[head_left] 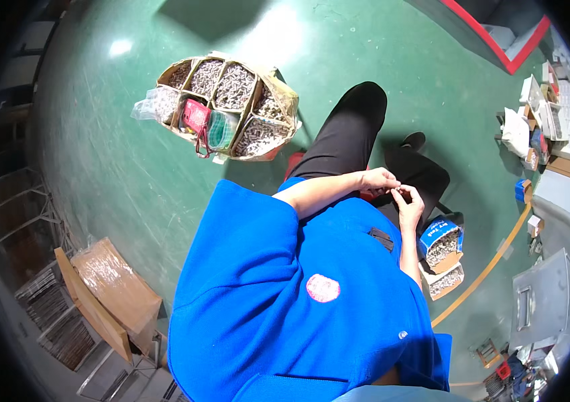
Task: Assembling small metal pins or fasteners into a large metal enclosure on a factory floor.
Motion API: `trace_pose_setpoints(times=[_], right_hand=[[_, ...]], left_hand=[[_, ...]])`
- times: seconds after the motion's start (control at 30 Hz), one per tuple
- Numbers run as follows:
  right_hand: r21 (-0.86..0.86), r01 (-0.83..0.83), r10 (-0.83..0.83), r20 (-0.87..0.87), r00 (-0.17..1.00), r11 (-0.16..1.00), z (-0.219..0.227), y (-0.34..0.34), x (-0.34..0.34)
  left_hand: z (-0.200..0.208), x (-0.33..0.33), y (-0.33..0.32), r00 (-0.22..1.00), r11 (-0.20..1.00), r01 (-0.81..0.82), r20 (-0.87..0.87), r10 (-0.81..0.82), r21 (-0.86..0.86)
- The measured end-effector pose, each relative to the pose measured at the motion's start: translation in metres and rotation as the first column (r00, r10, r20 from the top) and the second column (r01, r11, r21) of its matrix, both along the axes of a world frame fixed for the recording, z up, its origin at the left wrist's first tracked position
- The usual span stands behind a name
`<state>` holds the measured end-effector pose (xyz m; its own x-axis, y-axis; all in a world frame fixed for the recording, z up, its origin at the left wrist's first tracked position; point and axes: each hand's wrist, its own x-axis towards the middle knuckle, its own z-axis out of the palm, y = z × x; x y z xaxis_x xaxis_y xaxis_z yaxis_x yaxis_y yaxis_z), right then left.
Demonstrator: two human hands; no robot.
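Observation:
My left hand [379, 179] and my right hand [410, 206] meet over my lap, with fingertips pinched together. Whatever lies between the fingertips is too small to make out. Close by my right forearm, an open blue carton [440, 233] holds many small pale cylindrical pieces. An open white carton [447, 281] just below it holds similar pieces. Off to the left is a cardboard tray [256, 100] divided into several compartments, most filled with small pale cylindrical pieces. One compartment holds a red object with a strap [196, 117] and a green clear plastic container [221, 128].
A clear plastic bag [154, 106] hangs over the tray's left side. My legs [345, 127] stretch forward over a green floor [117, 167]. Wrapped cardboard [114, 281] stands at lower left. At right are a cluttered bench [533, 127] and a yellow floor line [483, 271].

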<state>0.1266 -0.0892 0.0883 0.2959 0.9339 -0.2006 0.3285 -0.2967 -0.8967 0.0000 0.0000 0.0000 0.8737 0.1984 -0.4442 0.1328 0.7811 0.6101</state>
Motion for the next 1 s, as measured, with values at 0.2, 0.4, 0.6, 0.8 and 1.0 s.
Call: trace_pose_setpoints(times=[0.2,0.4,0.6,0.8,1.0], right_hand=[[0.022,0.108,-0.106,-0.089,0.99,0.994,-0.005,-0.013,-0.017],[0.108,0.134,-0.136,0.016,0.991,0.985,-0.017,-0.008,-0.004],[0.088,0.277,-0.274,-0.041,0.961,0.957,-0.024,-0.022,-0.011],[0.162,0.234,-0.246,0.064,0.967,0.959,0.0,-0.018,-0.02],[0.33,0.086,-0.163,0.211,0.964,0.94,0.06,0.012,-0.004]], left_hand=[[0.011,-0.024,-0.001,0.992,0.895,-0.001,0.115,-0.057,0.447],[0.026,-0.012,0.006,0.994,0.81,0.033,-0.106,0.037,0.586],[0.056,-0.012,-0.008,0.995,0.903,0.026,-0.094,0.016,0.429],[0.053,-0.013,-0.004,0.997,0.977,-0.006,-0.074,0.022,0.214],[0.131,0.01,0.004,0.97,0.971,-0.229,-0.097,0.222,-0.074]])
